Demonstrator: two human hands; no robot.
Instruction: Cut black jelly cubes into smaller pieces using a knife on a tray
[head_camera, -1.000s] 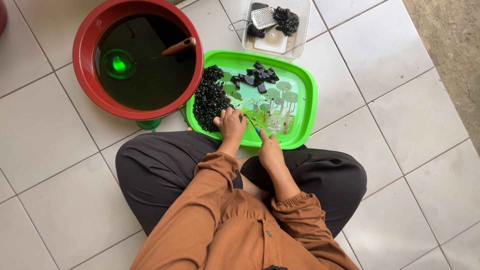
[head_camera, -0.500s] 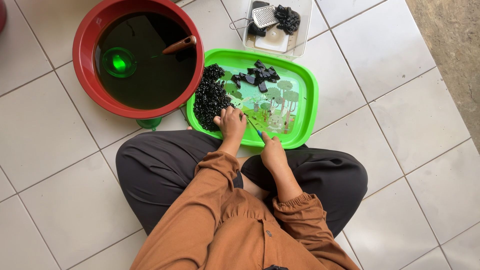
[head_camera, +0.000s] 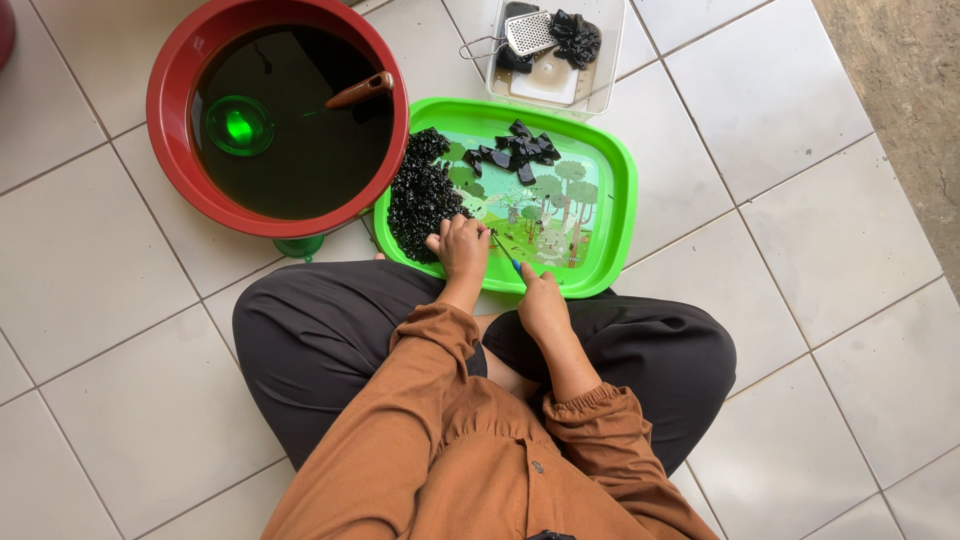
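Rust-brown sleeves nearest, over crossed legs in dark trousers on the white tile floor (head_camera: 830, 250).

Just beyond the knees, both hands at the 6 o'clock rim of the green tray (head_camera: 612, 150). Left hand (head_camera: 463, 245) with fingers bunched together and pressed down at the near edge of the heap of chopped black jelly (head_camera: 418, 195); whether a piece sits under them, cannot tell. Right hand (head_camera: 543, 300) closed around a small knife (head_camera: 507, 256), a blue bit of handle showing, thin blade angled toward 11 o'clock up to the left fingertips.

Hardly any change against half a second and a second back: same grip, same spot, both hands only a shade shifted. Heap no visibly bigger, so probably mid-stroke within one small cut rather than between pieces.

Farther in, at the tray's 12 o'clock, a loose cluster of larger black pieces (head_camera: 520, 150), uncut and well apart from the hands, looking as before.

At 10 o'clock from the tray, touching its corner, red basin (head_camera: 172, 130) of dark liquid with a green scoop (head_camera: 238, 125) sunk in it and a brown handle (head_camera: 360, 90) leaning on the rim.

Farthest, at 12 o'clock, clear tub (head_camera: 612, 70) holding a metal grater (head_camera: 530, 32) and more black lumps (head_camera: 575, 35). All unmoved.
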